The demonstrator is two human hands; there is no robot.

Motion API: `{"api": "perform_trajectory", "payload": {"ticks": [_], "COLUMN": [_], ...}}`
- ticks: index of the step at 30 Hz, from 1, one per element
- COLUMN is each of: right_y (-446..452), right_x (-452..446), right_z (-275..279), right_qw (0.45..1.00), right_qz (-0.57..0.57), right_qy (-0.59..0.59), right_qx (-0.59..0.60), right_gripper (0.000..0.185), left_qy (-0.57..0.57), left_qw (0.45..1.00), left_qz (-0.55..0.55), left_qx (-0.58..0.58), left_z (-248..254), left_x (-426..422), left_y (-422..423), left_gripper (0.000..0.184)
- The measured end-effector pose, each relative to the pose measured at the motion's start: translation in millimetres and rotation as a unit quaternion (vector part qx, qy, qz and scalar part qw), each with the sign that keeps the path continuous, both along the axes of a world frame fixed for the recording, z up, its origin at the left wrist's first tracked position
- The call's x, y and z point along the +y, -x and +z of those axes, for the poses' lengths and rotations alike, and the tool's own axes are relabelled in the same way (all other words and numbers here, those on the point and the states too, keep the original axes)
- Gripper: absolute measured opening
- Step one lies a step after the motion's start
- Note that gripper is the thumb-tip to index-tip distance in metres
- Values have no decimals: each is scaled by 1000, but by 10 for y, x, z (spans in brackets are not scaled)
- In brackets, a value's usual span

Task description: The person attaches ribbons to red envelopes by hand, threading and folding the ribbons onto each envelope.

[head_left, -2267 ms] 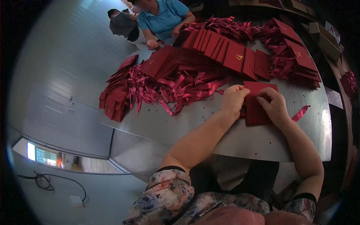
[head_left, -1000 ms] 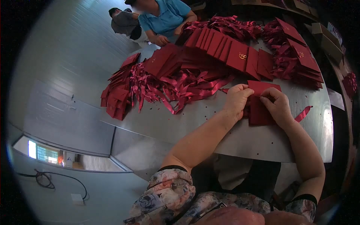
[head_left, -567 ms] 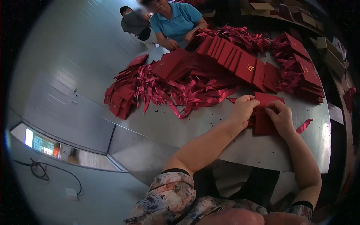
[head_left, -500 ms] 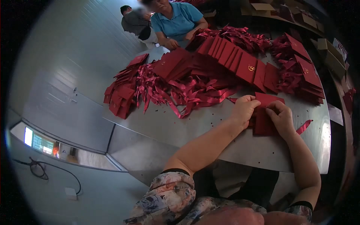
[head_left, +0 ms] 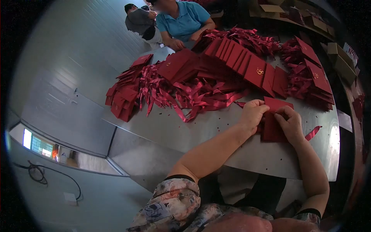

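A dark red folded card or small bag (head_left: 273,129) lies near the table's front edge, between my hands. My left hand (head_left: 253,115) is closed on its left side, thumb and fingers pinched together. On its right side my right hand (head_left: 289,120) pinches at the surface, fingers bent; any small thing between the fingertips is hidden. A piece of red ribbon (head_left: 313,133) sticks out to the right, beyond my right wrist. Just behind stands a row of red bags (head_left: 255,70) with a gold mark, and loose red ribbons (head_left: 193,96) spread to the left.
The metal table (head_left: 174,135) carries more red stacks at left (head_left: 125,96) and right (head_left: 319,79). Across it sits a person in a blue shirt (head_left: 183,21), with another person in grey (head_left: 139,23) behind. Open cardboard boxes (head_left: 342,62) stand at the right.
The view has shifted, so the table and piles appear lower and further right than in the earliest frame. Both hands keep about the same hold on the red piece.
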State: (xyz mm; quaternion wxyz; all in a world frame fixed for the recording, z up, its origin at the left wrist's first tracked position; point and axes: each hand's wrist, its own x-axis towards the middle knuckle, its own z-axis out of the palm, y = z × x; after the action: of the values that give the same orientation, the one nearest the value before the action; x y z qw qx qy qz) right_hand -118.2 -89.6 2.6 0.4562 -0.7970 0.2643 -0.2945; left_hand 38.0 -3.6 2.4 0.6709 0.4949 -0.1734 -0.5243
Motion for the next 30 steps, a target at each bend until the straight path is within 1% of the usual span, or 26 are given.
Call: {"api": "perform_trajectory", "payload": {"ticks": [4,7,11,14,16,20,22,30], "right_y": [0,0,5,4,-2,-5,-10,-1], "right_x": [-11,3,2,17,11,-31,-9,-7], "right_z": [-13,11,25,36,21,-61,-26,8], "right_qw": [1000,1000,1000,1000,1000,1000,1000,1000], "right_qz": [9,2,6,2,1,10,1,-4], "right_qy": [-25,-9,-19,2,-11,-9,4,-10], "right_qx": [-7,4,6,8,1,-14,-6,21], "right_gripper": [11,11,11,11,11,11,12,12], "left_qy": [7,19,10,8,16,19,15,3], "left_qw": [1000,1000,1000,1000,1000,1000,1000,1000], "left_qz": [-1,7,12,-3,2,-1,-8,-5], "left_qx": [14,2,4,10,-15,-5,-12,-9], "left_z": [8,-14,46,47,1,-40,-34,57], "left_x": [14,-10,20,26,7,-3,2,32], "left_y": [1,6,18,6,-4,-16,-22,4], "left_gripper": [10,11,12,12,12,12,12,12]}}
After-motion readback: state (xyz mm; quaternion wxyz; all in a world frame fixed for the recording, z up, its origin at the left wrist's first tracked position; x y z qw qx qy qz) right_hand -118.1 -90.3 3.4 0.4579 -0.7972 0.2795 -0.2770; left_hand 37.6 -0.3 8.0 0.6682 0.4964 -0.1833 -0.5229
